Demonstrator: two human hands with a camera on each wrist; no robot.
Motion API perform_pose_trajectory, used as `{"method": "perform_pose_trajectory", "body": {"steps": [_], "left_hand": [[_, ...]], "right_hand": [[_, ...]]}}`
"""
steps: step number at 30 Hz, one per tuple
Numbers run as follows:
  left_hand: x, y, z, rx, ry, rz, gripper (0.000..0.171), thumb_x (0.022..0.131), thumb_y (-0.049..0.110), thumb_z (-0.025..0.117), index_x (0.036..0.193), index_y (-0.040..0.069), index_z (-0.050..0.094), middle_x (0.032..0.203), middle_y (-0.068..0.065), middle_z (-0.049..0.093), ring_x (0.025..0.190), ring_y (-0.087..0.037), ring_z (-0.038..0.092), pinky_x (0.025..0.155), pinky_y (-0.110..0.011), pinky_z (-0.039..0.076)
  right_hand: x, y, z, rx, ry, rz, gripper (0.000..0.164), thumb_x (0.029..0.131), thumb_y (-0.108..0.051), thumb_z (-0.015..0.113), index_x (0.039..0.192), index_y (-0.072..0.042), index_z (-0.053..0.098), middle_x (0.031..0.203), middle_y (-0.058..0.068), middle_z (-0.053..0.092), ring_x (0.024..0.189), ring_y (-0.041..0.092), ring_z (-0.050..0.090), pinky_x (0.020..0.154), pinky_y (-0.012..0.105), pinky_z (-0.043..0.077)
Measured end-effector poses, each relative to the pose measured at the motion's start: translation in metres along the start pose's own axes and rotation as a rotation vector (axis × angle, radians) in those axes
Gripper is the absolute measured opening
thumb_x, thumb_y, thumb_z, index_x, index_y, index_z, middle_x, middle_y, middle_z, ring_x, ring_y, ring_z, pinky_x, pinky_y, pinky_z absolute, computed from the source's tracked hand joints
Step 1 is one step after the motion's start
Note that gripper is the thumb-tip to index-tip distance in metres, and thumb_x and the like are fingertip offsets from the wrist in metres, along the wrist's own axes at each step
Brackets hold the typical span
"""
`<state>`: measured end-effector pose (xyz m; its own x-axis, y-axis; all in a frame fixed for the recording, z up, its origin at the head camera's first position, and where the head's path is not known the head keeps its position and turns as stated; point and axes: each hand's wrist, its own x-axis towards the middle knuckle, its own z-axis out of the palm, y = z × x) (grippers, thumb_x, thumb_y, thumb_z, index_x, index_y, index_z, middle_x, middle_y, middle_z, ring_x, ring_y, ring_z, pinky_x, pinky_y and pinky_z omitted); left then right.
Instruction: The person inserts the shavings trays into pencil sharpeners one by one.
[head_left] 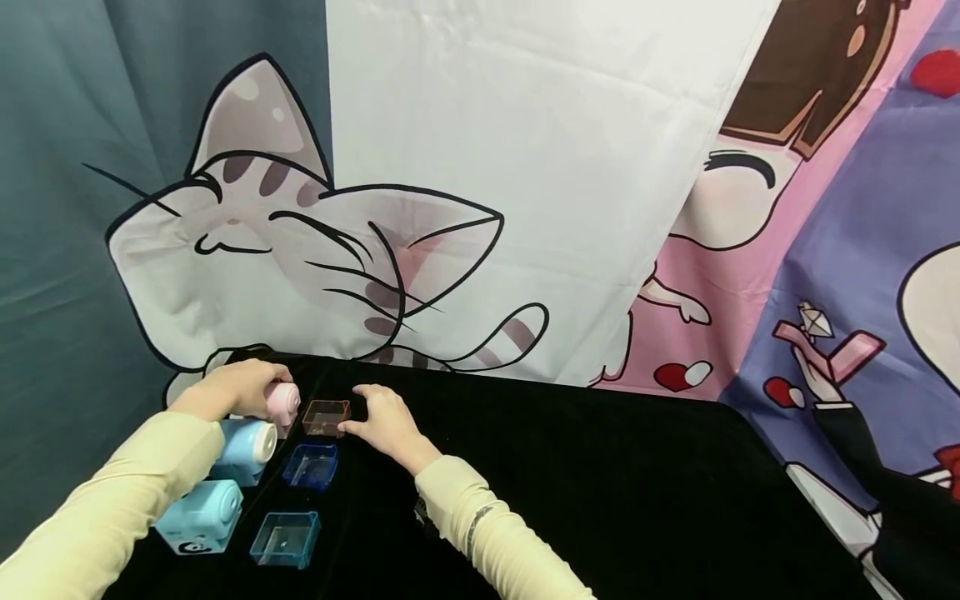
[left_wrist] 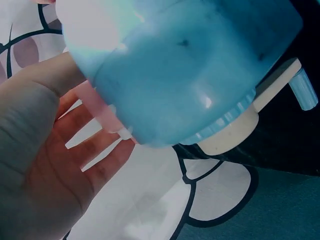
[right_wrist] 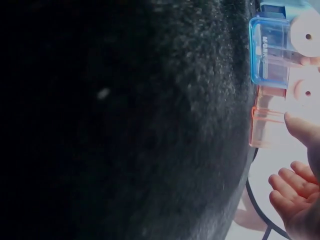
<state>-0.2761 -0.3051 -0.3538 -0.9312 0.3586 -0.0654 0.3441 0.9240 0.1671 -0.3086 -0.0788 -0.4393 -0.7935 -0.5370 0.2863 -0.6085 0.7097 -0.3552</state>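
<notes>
Head view: At the black table's (head_left: 562, 492) far left corner, the left hand (head_left: 242, 388) grips a pink bottle (head_left: 283, 402) while the right hand (head_left: 390, 423) spreads beside an orange tray (head_left: 324, 430); two blue bottles (head_left: 242, 443) and blue trays (head_left: 309, 546) appear already lined up

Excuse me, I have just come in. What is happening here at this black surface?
A person's left hand holds a pink container at the far end of a row. The right hand, thumb and fingers apart, is beside a clear orange box; whether it touches it, I cannot tell. Nearer the person stand a blue container and a turquoise container, with a dark blue box and a light blue box to their right on the black surface.
</notes>
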Motion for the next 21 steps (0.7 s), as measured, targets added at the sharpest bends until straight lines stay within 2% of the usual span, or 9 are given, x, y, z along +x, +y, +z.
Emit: {"method": "perform_pose_trajectory", "body": {"steps": [7, 11, 17, 21], "left_hand": [[0.002, -0.002, 0.004, 0.014, -0.003, -0.005, 0.047, 0.061, 0.024, 0.079, 0.101, 0.005, 0.061, 0.092, -0.015, 0.062, 0.074, -0.024, 0.052, 0.062, -0.040, 0.045], [0.004, -0.002, 0.006, 0.014, -0.010, -0.001, 0.045, 0.062, 0.020, 0.078, 0.102, 0.006, 0.061, 0.092, -0.015, 0.062, 0.075, -0.024, 0.052, 0.062, -0.040, 0.045], [0.004, -0.005, 0.006, 0.022, -0.001, -0.008, 0.044, 0.061, 0.018, 0.079, 0.101, 0.006, 0.062, 0.092, -0.015, 0.062, 0.075, -0.025, 0.053, 0.062, -0.040, 0.045], [0.004, -0.006, 0.005, 0.025, -0.005, 0.006, 0.043, 0.062, 0.017, 0.078, 0.100, 0.006, 0.062, 0.092, -0.015, 0.062, 0.075, -0.025, 0.053, 0.063, -0.040, 0.045]], "right_hand": [[0.006, -0.004, 0.009, -0.002, -0.046, 0.000, 0.063, 0.075, -0.044, 0.070, 0.125, -0.010, 0.052, 0.121, 0.000, 0.057, 0.108, 0.009, 0.050, 0.090, 0.022, 0.041], [0.006, -0.005, 0.013, -0.014, -0.076, 0.004, 0.062, 0.074, -0.044, 0.071, 0.123, -0.011, 0.053, 0.117, -0.001, 0.059, 0.100, 0.006, 0.052, 0.084, 0.018, 0.043], [0.008, -0.005, 0.016, 0.035, -0.056, -0.014, 0.058, 0.074, -0.042, 0.072, 0.120, -0.012, 0.056, 0.112, -0.003, 0.061, 0.090, 0.002, 0.052, 0.077, 0.016, 0.043], [0.010, -0.005, 0.017, 0.067, -0.053, 0.003, 0.057, 0.073, -0.041, 0.073, 0.119, -0.011, 0.056, 0.108, -0.003, 0.062, 0.085, 0.001, 0.052, 0.073, 0.015, 0.044]]}}
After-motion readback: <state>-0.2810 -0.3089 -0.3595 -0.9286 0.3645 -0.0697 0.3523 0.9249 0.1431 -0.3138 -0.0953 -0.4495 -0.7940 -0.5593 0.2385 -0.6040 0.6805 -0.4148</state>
